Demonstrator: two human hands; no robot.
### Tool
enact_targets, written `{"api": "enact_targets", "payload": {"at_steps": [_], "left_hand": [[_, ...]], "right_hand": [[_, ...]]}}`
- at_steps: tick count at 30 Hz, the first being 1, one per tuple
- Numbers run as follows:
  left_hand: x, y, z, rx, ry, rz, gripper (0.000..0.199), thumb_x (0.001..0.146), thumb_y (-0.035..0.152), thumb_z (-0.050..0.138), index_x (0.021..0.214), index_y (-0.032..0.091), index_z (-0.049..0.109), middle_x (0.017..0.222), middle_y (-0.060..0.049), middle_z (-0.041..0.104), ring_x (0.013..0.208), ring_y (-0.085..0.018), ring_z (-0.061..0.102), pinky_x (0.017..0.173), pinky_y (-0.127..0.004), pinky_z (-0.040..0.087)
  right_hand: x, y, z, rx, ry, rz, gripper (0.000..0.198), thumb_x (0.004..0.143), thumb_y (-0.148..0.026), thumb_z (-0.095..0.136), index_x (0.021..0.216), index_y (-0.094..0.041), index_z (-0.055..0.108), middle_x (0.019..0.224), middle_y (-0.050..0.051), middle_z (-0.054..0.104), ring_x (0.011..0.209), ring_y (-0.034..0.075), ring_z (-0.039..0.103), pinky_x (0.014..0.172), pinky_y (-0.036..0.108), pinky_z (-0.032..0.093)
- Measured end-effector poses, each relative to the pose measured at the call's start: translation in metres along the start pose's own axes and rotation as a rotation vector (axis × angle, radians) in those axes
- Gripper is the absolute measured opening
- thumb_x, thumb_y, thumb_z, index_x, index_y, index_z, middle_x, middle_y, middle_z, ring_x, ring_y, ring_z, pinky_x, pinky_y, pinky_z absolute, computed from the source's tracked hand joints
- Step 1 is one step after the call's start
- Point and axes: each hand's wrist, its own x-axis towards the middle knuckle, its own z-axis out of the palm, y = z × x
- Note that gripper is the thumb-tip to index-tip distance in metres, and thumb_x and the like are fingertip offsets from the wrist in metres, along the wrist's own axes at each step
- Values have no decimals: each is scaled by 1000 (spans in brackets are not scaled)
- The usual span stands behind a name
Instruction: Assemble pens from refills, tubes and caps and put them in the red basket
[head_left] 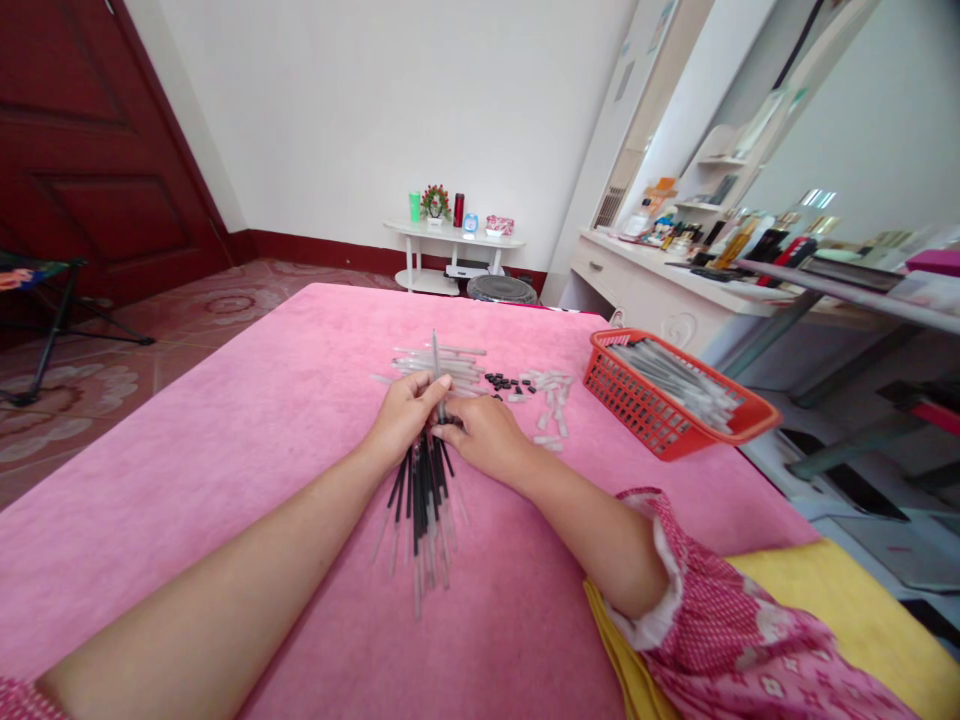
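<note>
Near the middle of the pink-covered table, my left hand is closed around a slim clear pen, which stands nearly upright with its tip pointing away from me. My right hand meets it there, thumb and fingers pinched at the pen's lower end; the fingers partly hide that end. Below both hands fans a loose bundle of black ink refills with pale, clear ends. Beyond my hands lies a heap of clear pen barrels. Small black plugs and whitish translucent caps are scattered to the right.
An orange-red plastic basket full of pens or barrels stands at the table's right edge. Yellow cloth lies at the near right. Behind are a low white shelf and a crowded dresser.
</note>
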Motion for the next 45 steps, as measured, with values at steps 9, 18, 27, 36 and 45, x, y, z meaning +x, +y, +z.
{"api": "enact_targets", "payload": {"at_steps": [9,18,27,36,45], "left_hand": [[0,0,0,-10,2,-8,32,76,44,58,63,15,52,52,5,43,46,-8,37,44,-21,27],[-1,0,1,-12,7,-1,32,77,43,57,62,15,51,53,5,42,47,-8,36,44,-20,26],[-1,-1,0,-26,4,-10,31,76,42,58,63,15,51,53,4,43,48,-8,37,44,-20,27],[-1,1,1,-37,7,-12,31,75,42,59,62,16,52,52,5,43,47,-8,37,44,-21,27],[-1,1,1,-30,2,-11,31,76,42,58,63,15,52,53,5,43,47,-8,37,44,-20,27]], "right_hand": [[0,0,0,9,3,-3,15,82,-29,56,90,-18,63,90,5,68,80,18,61,68,26,40],[0,-1,-1,22,-15,11,18,83,-30,55,93,-18,63,93,7,67,83,19,61,71,27,40],[0,-1,-1,22,-6,8,17,83,-30,56,92,-18,63,92,6,67,83,18,61,71,27,40],[0,-2,-1,14,-5,13,17,83,-31,57,92,-18,63,91,6,68,82,18,61,70,27,41],[0,-1,-1,3,7,2,17,82,-31,57,92,-18,63,92,5,68,81,18,62,69,26,41]]}}
